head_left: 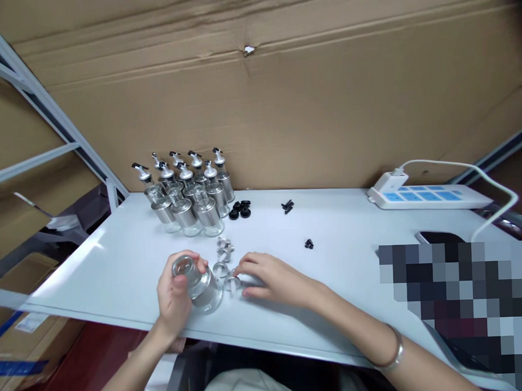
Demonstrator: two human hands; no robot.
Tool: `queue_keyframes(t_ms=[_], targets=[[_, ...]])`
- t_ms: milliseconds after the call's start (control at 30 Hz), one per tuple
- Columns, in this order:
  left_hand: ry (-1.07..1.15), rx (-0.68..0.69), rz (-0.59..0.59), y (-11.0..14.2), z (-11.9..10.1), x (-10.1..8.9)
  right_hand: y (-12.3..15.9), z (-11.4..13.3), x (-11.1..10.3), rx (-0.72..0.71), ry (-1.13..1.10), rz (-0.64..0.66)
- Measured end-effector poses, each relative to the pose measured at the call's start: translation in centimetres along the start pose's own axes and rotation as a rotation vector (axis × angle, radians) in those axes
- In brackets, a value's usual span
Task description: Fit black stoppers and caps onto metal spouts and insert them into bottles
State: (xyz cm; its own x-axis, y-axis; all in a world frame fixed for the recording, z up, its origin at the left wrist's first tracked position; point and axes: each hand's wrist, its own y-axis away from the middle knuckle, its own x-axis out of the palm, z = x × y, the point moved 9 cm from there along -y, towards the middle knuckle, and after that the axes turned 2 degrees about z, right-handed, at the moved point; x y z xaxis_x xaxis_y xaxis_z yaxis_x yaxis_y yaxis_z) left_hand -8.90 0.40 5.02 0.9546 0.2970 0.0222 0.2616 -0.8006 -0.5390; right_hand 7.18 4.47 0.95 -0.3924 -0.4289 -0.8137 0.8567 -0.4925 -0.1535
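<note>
My left hand [172, 292] is wrapped round a glass bottle [206, 291] with a brushed metal sleeve, its open neck tilted towards me. Just right of the bottle, my right hand [266, 278] reaches over small metal parts, fingers apart and nothing gripped. Its fingertips are at a metal ring-shaped piece [233, 284]; whether they touch it I cannot tell. A second metal ring [221, 270] lies between this piece and the bottle. Behind them is a small cluster of silver metal pieces [224, 250].
Several bottles with pour spouts [185, 174] stand at the back left, with open-necked bottles [208, 211] in front. Black stoppers [240, 210], thin black pieces [288, 206] and tiny black parts [309, 244] lie on the table. A power strip [432, 197] sits at the back right.
</note>
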Motion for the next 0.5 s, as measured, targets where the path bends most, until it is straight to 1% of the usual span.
queue_keyframes(t_ms=[133, 300, 400, 433, 500], targets=[[0.062, 0.024, 0.114, 0.1, -0.1, 2.1, -0.5, -0.7, 0.3, 0.053, -0.01, -0.033], [0.13, 0.025, 0.204, 0.4, -0.2, 3.9, -0.3, -1.5, -0.3, 0.09, -0.022, -0.066], [0.14, 0.034, 0.222, 0.2, 0.0, 4.7, 0.5, -2.1, -1.9, 0.094, -0.093, -0.116], [0.14, 0.043, 0.222, 0.0, 0.0, 4.8, 0.9, -2.3, -2.8, 0.085, -0.117, -0.152], [0.129, 0.069, 0.219, -0.6, 0.2, 5.0, 1.9, -2.6, -4.8, 0.052, -0.16, -0.264]])
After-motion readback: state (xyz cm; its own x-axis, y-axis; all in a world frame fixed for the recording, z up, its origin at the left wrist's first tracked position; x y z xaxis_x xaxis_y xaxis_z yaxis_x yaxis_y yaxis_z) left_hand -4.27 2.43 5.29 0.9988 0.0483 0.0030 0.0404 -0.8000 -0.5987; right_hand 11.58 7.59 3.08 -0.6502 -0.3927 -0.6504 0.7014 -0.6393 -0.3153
